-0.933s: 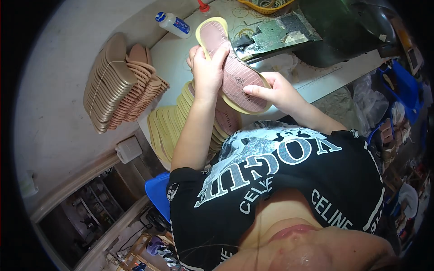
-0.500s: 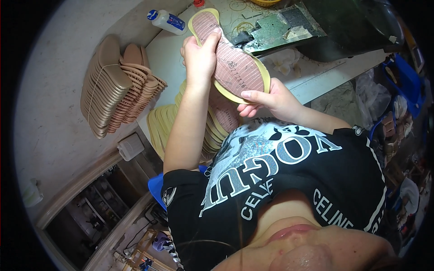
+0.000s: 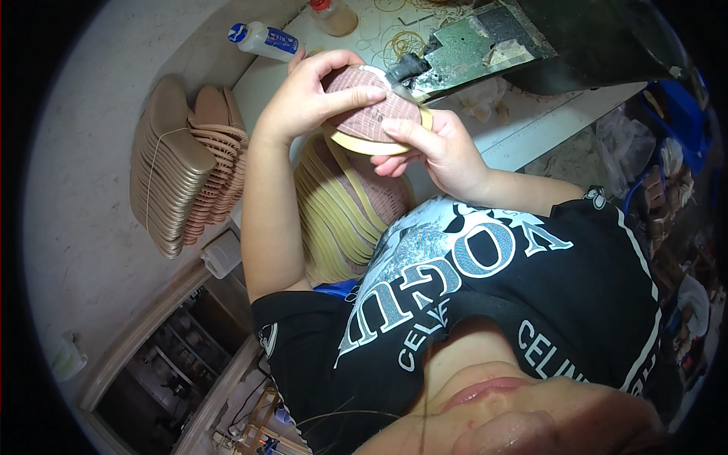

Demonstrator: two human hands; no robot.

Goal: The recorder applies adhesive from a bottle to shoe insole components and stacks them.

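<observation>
A shoe insole (image 3: 364, 114) with a pinkish, lined face and a yellow rim is between my two hands, seen foreshortened. My left hand (image 3: 307, 102) grips its far left part, thumb on top. At the near right, my right hand (image 3: 447, 152) pinches the rim with the thumb above and fingers below. The insole's far edge meets a small black part (image 3: 409, 70) of a machine with a worn green metal bed (image 3: 485, 53); the exact contact is hidden. Below my hands lies a stack of similar yellow-edged insoles (image 3: 334, 212).
Bundled brown soles (image 3: 167, 174) stand against the wall at left. A white bottle with a blue cap (image 3: 262, 39) and a red-capped jar (image 3: 334, 17) are at the back of the white table (image 3: 531, 136). Loose thin cords (image 3: 402, 45) lie beside the machine.
The insole has turned from nearly upright and fully visible to foreshortened, its edge now at the machine's black part. My left hand has moved down and left, its forearm outward; my right has shifted slightly.
</observation>
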